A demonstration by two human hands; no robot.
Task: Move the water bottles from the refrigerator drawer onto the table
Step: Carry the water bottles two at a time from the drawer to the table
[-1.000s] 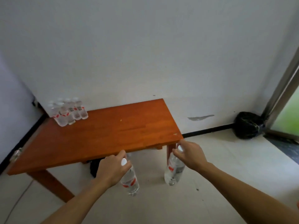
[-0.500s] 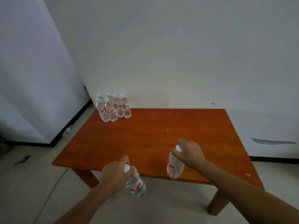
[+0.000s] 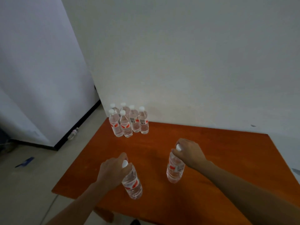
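Two bottles were held by the neck over the bench (image 3: 227,153), one in each hand. The left hand (image 3: 112,172) had its fingers (image 3: 122,157) closed round the cap end of the left bottle (image 3: 132,184), which hung tilted, base swung toward the near edge. The right hand (image 3: 190,153) was clamped on the cap of the right bottle (image 3: 175,168), which hung closer to upright over the middle of the bench. Whether either base touched the wood could not be told. Six bottles (image 3: 129,122) were stood in a tight cluster at the far left corner, well apart from the hands.

The main risk was judged to lie with the left bottle: if set down tilted, it could be tipped over and rolled off the near edge. A cap-only hold could also be lost on a wet, cold neck. If the new pair were pushed in too hard, the cluster near the corner could be knocked over
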